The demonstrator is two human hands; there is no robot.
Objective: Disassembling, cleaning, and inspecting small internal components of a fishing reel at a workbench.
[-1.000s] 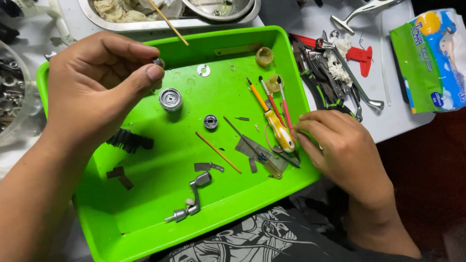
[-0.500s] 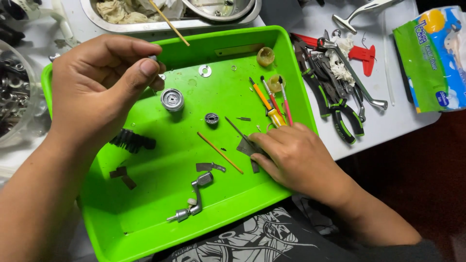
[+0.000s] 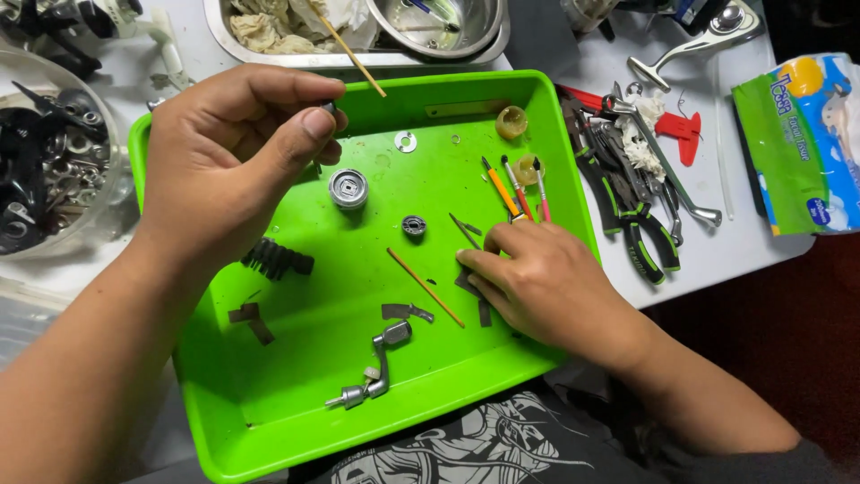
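My left hand (image 3: pixel 228 157) hovers over the back left of a bright green tray (image 3: pixel 269 421) and pinches a small dark metal part (image 3: pixel 329 108) between thumb and fingertips. My right hand (image 3: pixel 546 282) lies palm down inside the tray at its right side, fingers pressed on dark flat pieces (image 3: pixel 475 291) on the tray floor. Whether it grips one I cannot tell. In the tray lie a round silver spool (image 3: pixel 348 188), a small bearing (image 3: pixel 413 225), a thin wooden stick (image 3: pixel 425 287), a washer (image 3: pixel 405 141), a black gear-like part (image 3: pixel 278 260) and a metal crank handle (image 3: pixel 376 363).
Pliers and other hand tools (image 3: pixel 627 206) lie right of the tray, with a green tissue pack (image 3: pixel 797 143) beyond. A steel tray of rags (image 3: pixel 296 31) and a steel bowl (image 3: pixel 439 22) stand behind. A clear bowl of metal parts (image 3: pixel 45 170) is at the left.
My right hand has slid left from the tray's right rim further into the tray, onto the dark flat pieces. My left hand has stayed about where it was, still pinching the small part.
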